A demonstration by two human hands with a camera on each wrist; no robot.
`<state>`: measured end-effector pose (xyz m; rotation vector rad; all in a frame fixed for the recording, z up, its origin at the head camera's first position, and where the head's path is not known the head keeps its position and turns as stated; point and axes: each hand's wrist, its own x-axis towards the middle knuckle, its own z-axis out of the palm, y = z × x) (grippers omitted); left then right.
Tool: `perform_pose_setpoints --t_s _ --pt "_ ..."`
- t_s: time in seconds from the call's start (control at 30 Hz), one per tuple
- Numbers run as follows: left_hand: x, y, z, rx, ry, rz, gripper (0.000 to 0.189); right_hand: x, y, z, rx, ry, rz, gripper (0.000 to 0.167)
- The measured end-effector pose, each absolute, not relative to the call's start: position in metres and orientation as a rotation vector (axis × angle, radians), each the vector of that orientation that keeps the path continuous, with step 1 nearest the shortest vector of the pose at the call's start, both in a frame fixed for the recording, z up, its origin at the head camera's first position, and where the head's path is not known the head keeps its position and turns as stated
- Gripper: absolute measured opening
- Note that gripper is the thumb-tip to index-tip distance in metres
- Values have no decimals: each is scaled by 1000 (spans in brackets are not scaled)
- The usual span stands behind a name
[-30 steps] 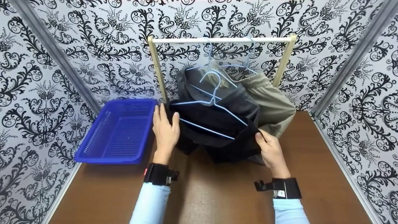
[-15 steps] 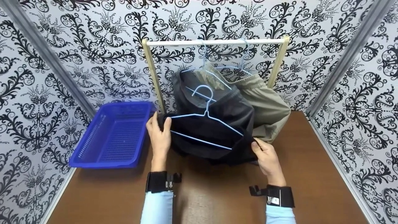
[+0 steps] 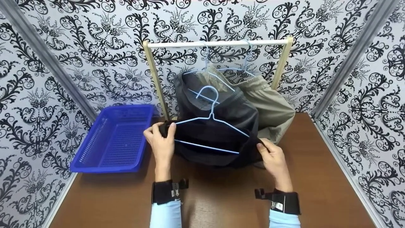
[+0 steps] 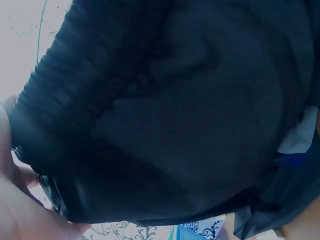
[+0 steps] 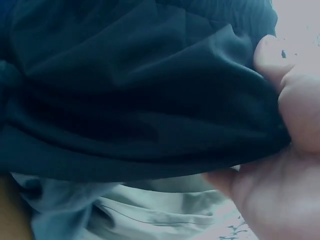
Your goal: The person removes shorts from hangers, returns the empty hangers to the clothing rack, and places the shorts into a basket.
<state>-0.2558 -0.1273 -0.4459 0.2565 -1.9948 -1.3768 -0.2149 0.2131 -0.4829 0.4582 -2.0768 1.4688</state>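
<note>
Black shorts (image 3: 218,161) with a gathered elastic waistband are stretched between the two hands, waist opening upward. A light blue hanger (image 3: 211,117) sits inside the waist, its hook free in front of the rack. The left hand (image 3: 162,144) pinches the waist's left side, thumb on the near face. At the right side, the right hand (image 3: 273,158) grips the waist in the same way. Black cloth (image 4: 200,125) fills most of the left wrist view. In the right wrist view, fingers (image 5: 280,185) hold the edge of the fabric.
Behind stands a rack with a white rail (image 3: 177,45). Dark grey shorts (image 3: 243,109) and beige shorts (image 3: 275,107) hang from it on blue hangers. A blue plastic basket (image 3: 109,169) stands left on the brown table (image 3: 205,202), near the left hand.
The black shorts and hanger have come down and nearer, away from the grey shorts. The left hand's fingers, straight along the side earlier, now curl round the waist; the right hand keeps its grip.
</note>
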Motion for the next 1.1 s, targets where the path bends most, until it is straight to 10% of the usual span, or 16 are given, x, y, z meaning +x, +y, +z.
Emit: perform_pose_setpoints --t_s 1.1 --pt "-238 -129 -437 407 -2237 -1250 48 -205 215 -474 84 -2150 1552 14"
